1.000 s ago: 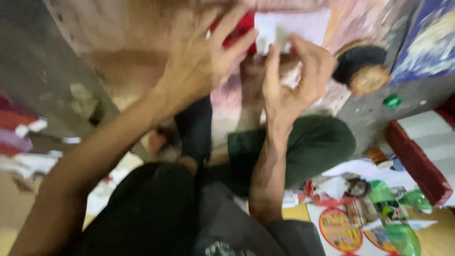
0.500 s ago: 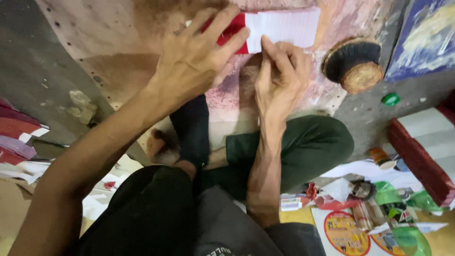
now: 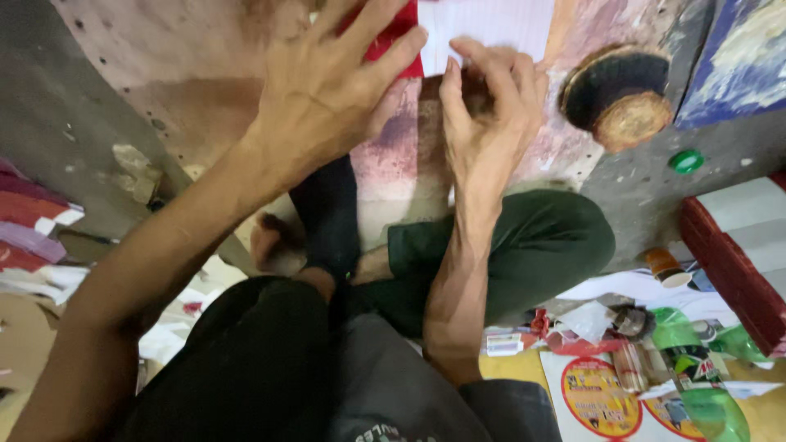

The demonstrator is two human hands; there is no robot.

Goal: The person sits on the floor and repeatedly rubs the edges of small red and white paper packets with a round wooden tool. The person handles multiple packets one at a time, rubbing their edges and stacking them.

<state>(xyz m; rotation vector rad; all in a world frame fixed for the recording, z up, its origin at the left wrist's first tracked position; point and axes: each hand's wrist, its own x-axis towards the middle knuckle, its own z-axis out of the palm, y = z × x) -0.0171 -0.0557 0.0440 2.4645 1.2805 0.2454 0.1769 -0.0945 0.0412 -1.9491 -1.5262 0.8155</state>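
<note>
- A person seated cross-legged on the floor works with both bare hands on a stained, paint-smeared board (image 3: 205,90) lying in front of the knees.
- The left hand (image 3: 327,90) lies flat with fingers spread and released, its fingertips pressing down on a red sheet of paper (image 3: 399,45) near the top edge of the view.
- The right hand (image 3: 491,115) sits just beside the left, fingers curled inward and resting at the lower edge of a white sheet of paper (image 3: 491,23); whether they pinch the paper or only touch it cannot be told.
- The white sheet lies touching the red sheet, the red one to its left; both run out of the frame at the top.
- A round brush with dark bristles and a wooden back (image 3: 618,102) lies tilted on the board, to the right of the right hand and apart from it.
- A small green bottle cap (image 3: 686,161) rests on the grey floor further right.
- A red box with a white top (image 3: 737,245) stands at the right edge.
- Green plastic bottles (image 3: 696,368), wrappers and round printed labels (image 3: 602,397) lie scattered by the person's right knee.
- Stacked red and purple sheets (image 3: 29,229) lie at the left edge.
</note>
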